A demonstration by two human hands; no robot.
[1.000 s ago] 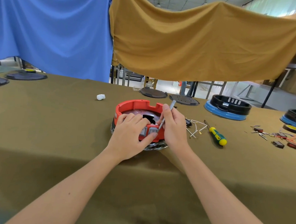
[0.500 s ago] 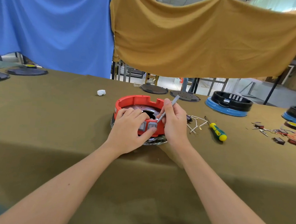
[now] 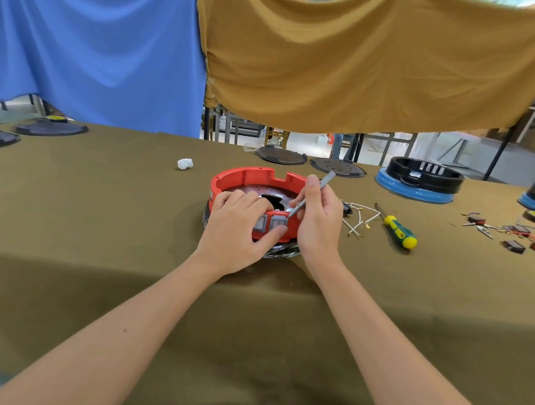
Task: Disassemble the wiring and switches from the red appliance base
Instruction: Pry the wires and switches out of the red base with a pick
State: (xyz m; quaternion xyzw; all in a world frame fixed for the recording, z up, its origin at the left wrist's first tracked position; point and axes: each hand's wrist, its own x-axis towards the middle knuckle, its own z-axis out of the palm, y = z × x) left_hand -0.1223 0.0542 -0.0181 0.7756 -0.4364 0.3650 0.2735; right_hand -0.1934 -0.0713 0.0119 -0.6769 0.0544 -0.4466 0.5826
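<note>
Prying at a switch (image 3: 278, 224) set in the near wall of the red base (image 3: 245, 177), which sits mid-table, a little back from the near edge. Our left hand (image 3: 239, 232) grips that wall: fingers curled over the rim, thumb pressed under the switch, so it clamps the base. Our right hand (image 3: 318, 218) pinches a thin grey tool (image 3: 312, 195) like a pen, tip at the switch's upper right corner. A second switch (image 3: 260, 224) sits just left of it, half hidden under the fingers.

Doing it well, our take:
- keep the left thumb backing the wall so the base doesn't skid on the cloth
- work the tip into the seam by the retaining tab, lever gently, then do the opposite side; can't see the tabs from here
- keep the tip pointed away from the left thumb, a slip would land there

Containers:
- the base holds a dark perforated plate with a hole in the middle; wiring inside not visible
- right of it on the table (image 3: 71, 221): loose white wires (image 3: 360, 219), then a screwdriver (image 3: 397, 229)
- far right edge: small removed parts (image 3: 508, 239) in a scatter
- far edge: a black ring on a blue base (image 3: 418, 180), contents not clear.
</note>
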